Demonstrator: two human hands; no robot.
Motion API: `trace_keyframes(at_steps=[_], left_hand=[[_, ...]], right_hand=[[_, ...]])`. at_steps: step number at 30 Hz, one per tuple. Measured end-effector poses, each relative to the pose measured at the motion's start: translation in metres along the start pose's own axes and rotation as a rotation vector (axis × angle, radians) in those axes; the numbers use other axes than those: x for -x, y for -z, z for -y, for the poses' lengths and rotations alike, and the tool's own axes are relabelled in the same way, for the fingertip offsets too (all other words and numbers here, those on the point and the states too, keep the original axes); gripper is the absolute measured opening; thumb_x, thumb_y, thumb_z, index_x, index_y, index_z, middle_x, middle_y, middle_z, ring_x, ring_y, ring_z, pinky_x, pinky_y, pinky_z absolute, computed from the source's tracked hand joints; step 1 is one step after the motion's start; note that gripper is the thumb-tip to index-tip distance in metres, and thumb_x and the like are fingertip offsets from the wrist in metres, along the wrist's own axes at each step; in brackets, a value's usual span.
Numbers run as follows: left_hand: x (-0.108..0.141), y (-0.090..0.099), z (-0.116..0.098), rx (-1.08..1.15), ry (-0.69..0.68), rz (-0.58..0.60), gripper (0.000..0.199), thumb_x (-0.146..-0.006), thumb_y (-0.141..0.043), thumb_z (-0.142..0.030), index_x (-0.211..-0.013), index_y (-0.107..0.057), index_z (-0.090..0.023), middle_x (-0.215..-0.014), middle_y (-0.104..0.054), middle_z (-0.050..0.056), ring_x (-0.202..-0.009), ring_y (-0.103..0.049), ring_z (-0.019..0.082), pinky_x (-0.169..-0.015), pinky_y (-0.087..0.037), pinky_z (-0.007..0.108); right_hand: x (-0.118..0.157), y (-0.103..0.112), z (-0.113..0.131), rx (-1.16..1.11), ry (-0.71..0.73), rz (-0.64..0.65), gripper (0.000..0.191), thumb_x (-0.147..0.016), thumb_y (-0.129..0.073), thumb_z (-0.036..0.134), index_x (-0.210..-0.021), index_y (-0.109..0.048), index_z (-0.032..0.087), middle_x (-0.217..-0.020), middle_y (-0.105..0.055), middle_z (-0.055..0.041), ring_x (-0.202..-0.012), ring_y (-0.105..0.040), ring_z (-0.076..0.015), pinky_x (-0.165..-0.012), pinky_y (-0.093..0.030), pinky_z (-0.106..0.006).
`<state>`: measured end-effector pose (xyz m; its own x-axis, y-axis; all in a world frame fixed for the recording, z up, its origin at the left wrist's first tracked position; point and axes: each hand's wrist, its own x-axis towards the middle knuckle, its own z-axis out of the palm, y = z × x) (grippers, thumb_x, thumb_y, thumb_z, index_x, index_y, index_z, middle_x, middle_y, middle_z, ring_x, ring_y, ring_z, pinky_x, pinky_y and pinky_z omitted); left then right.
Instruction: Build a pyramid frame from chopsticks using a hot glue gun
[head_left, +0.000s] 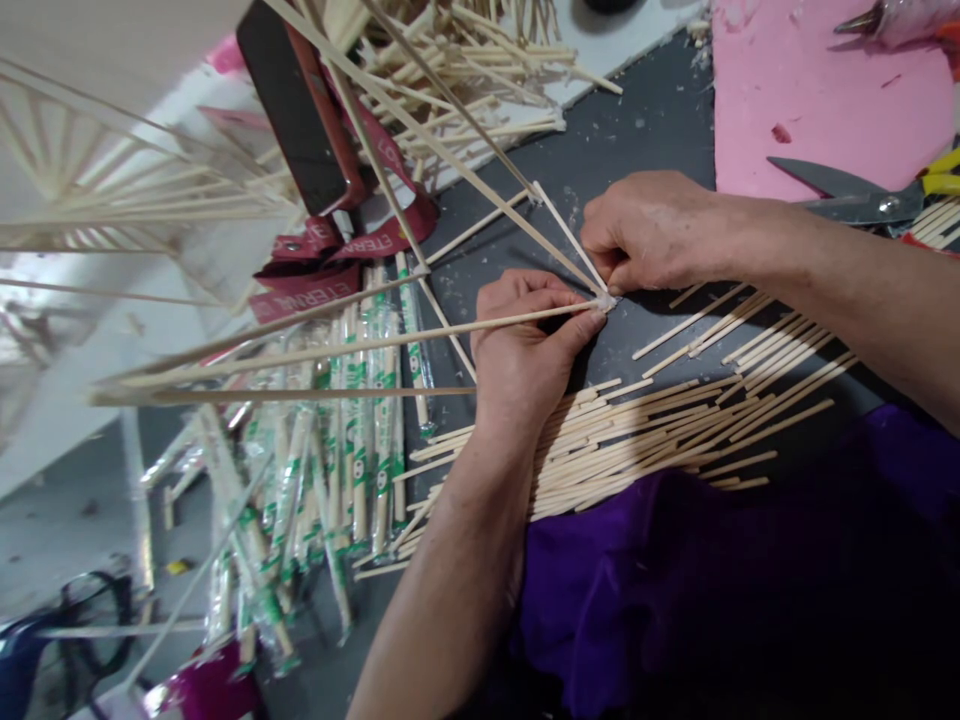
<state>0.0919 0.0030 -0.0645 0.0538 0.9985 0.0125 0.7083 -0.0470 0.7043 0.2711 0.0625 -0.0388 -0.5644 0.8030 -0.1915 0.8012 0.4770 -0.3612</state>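
Observation:
A frame of thin wooden sticks (390, 330), joined at whitish glued corners, stretches from the left side to both hands. My left hand (529, 345) pinches its near corner joint (604, 300) between thumb and fingers. Just across that joint, my right hand (637, 235) is closed with its fingertips at the end of a short stick (568, 232); what lies inside its fingers is partly hidden. Under and beside my left wrist, many loose wooden sticks (637, 450) lie spread on the dark grey table (622, 130).
Paper-wrapped chopsticks (367, 430) in clear plastic lie left. A phone (300, 110) stands beside a dark red ribbon (390, 235). More sticks (480, 60) are piled at the back. Right are scissors (847, 195), a pink sheet (787, 90) and a glue gun nozzle (862, 22).

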Motion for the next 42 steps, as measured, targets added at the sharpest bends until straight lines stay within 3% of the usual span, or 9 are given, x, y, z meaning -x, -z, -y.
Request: trace_keyframes(at_steps=[8, 21, 30, 42], left_hand=[[0.001, -0.002, 0.006, -0.017, -0.066, -0.019, 0.008, -0.075, -0.082, -0.025, -0.071, -0.076, -0.026, -0.091, -0.068, 0.003, -0.105, -0.062, 0.027, -0.105, -0.046, 0.048], [-0.001, -0.001, 0.010, -0.041, -0.096, -0.004, 0.009, -0.076, -0.082, -0.024, -0.071, -0.076, -0.026, -0.089, -0.069, 0.003, -0.102, -0.063, 0.027, -0.102, -0.047, 0.047], [-0.004, -0.004, 0.014, -0.133, -0.116, -0.016, 0.006, -0.078, -0.079, -0.029, -0.076, -0.077, -0.024, -0.091, -0.071, 0.005, -0.103, -0.063, 0.028, -0.097, -0.049, 0.044], [-0.003, -0.003, 0.022, 0.026, -0.101, -0.093, 0.011, -0.076, -0.080, -0.033, -0.077, -0.077, -0.023, -0.090, -0.073, 0.004, -0.091, -0.067, 0.023, -0.091, -0.052, 0.039]], right_hand=[[-0.003, 0.000, -0.002, 0.054, 0.070, 0.011, 0.027, -0.080, -0.066, 0.016, -0.102, -0.080, 0.025, -0.105, -0.078, -0.0050, -0.091, -0.070, -0.0247, -0.059, -0.037, -0.032], [-0.004, -0.001, -0.002, -0.027, 0.030, 0.024, 0.023, -0.081, -0.068, 0.014, -0.097, -0.080, 0.024, -0.105, -0.078, -0.0041, -0.095, -0.069, -0.0230, -0.067, -0.043, -0.030], [-0.004, 0.009, -0.015, -0.112, 0.165, 0.092, 0.022, -0.083, -0.066, 0.013, -0.097, -0.082, 0.017, -0.099, -0.078, -0.0041, -0.087, -0.067, -0.0174, -0.073, -0.043, -0.029], [-0.003, 0.004, -0.020, -0.251, 0.146, -0.008, 0.018, -0.082, -0.065, 0.013, -0.089, -0.081, 0.017, -0.089, -0.077, -0.0026, -0.080, -0.064, -0.0147, -0.072, -0.044, -0.027]])
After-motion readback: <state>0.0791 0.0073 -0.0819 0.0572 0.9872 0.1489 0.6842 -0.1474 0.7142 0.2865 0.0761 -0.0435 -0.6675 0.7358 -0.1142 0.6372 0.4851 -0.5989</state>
